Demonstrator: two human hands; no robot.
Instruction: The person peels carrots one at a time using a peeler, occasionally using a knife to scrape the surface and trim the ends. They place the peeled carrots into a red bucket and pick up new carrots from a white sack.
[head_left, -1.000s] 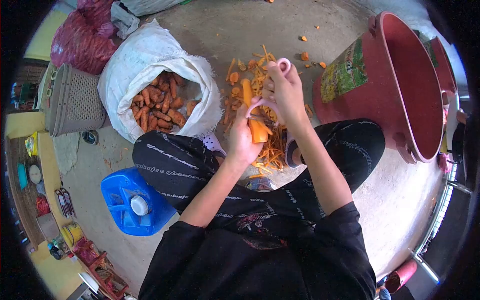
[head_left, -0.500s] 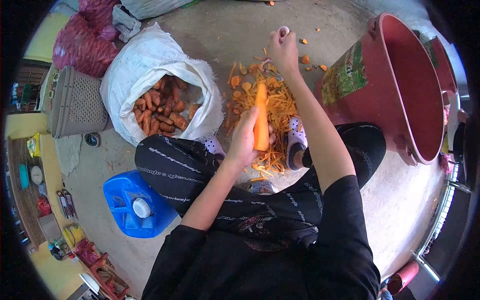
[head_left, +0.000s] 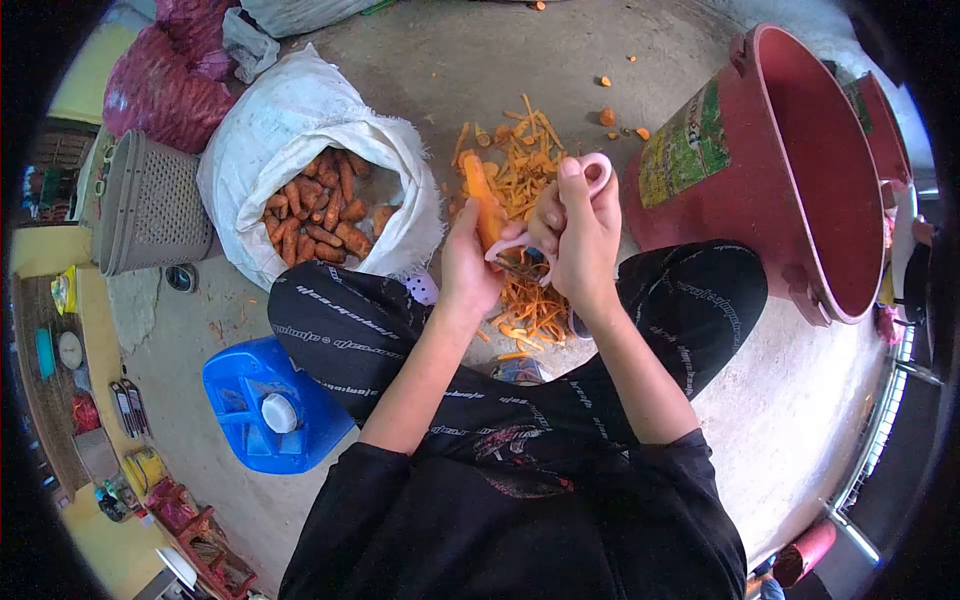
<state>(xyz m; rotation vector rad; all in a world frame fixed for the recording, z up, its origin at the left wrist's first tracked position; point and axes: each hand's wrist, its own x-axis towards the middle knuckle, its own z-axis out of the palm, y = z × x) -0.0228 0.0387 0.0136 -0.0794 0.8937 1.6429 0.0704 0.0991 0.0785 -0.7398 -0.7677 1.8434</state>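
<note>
Head view, looking down over black-clad knees. At centre, gripping a bright orange carrot (head_left: 481,205) in the left hand (head_left: 466,268), fingers wrapped tight round the lower end, tip slanting up toward 11 o'clock. Pinching a pink peeler (head_left: 594,172) in the right hand (head_left: 582,235), closed on the looped handle, blade end down by the carrot just beside the left fingers. Cannot tell exact blade contact behind the knuckles.

Heaped at 12 o'clock and again at 6 o'clock of the hands, orange peelings (head_left: 528,150) on the concrete floor (head_left: 440,60). At 10 o'clock an open white sack (head_left: 290,110) holding unpeeled carrots (head_left: 322,215). At 9 o'clock a grey slotted basket (head_left: 150,205). At 2 o'clock a big red tub (head_left: 800,170). At 7 o'clock a blue jerrycan (head_left: 262,405).

Judged mid-peel, set at the near end for a stroke away along the carrot. Calls for a light, steady push toward 11 o'clock with the blade flat and the left fingers clear below it, then a small turn of the carrot to bring fresh skin up
</note>
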